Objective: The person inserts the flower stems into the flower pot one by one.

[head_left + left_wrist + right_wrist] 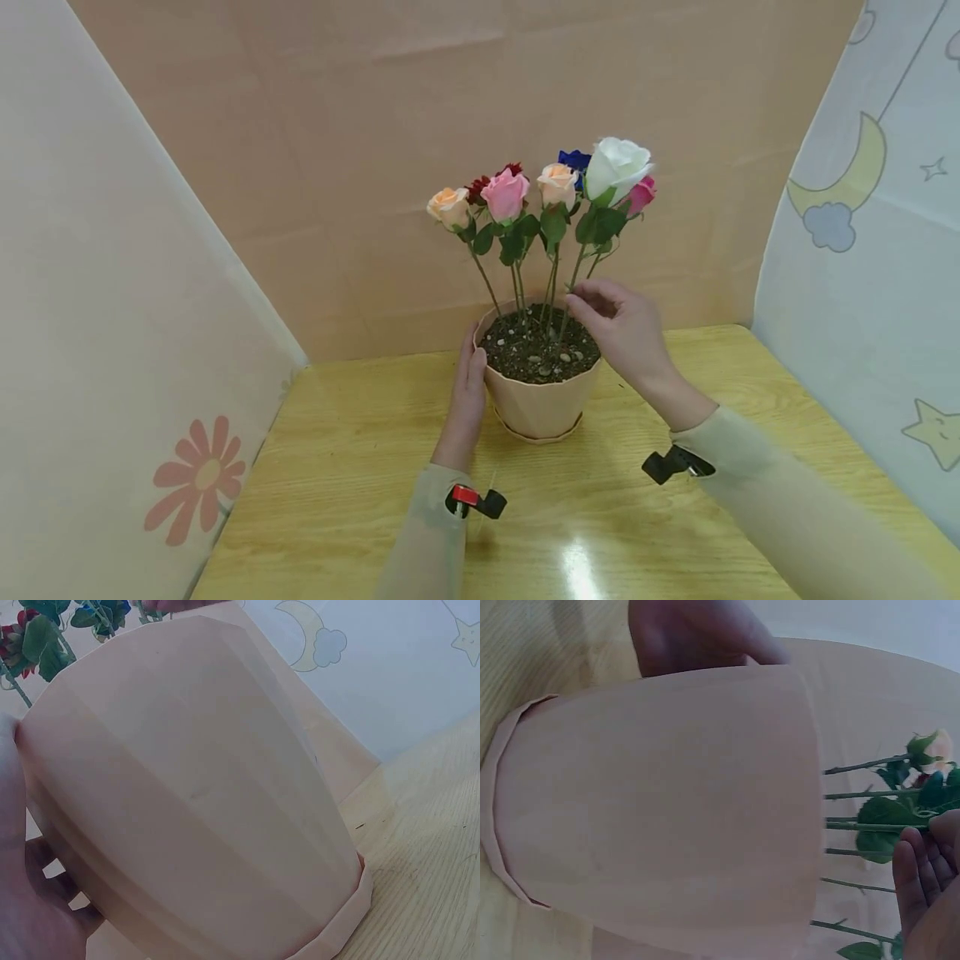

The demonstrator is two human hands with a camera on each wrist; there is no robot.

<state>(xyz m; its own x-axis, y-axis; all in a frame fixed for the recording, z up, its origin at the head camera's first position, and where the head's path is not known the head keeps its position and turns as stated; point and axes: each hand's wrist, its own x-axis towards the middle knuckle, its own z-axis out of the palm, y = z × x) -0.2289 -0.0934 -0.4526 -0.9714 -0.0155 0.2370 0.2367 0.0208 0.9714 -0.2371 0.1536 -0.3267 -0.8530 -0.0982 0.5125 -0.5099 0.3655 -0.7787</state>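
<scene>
A peach flowerpot (540, 404) filled with dark soil and pebbles (521, 362) bears several upright roses. My right hand (630, 333) pinches the stem of the white rose (619, 168) between thumb and fingertips, just above the pot's right rim. In the right wrist view those fingers (922, 870) hold a green stem. Against the pot's left side rests my left hand (468, 392), fingers extended along the wall and thumb near the rim. The left wrist view has the pot wall (195, 795) filling most of it, with the left hand (37, 900) at its edge.
Beside the white rose stand a pink rose (506, 196), a left peach rose (449, 208), another peach rose (558, 185), a blue flower (575, 160) and dark red flowers. A saucer (536, 437) lies under the pot on the wooden table (337, 467). Cloth walls surround it.
</scene>
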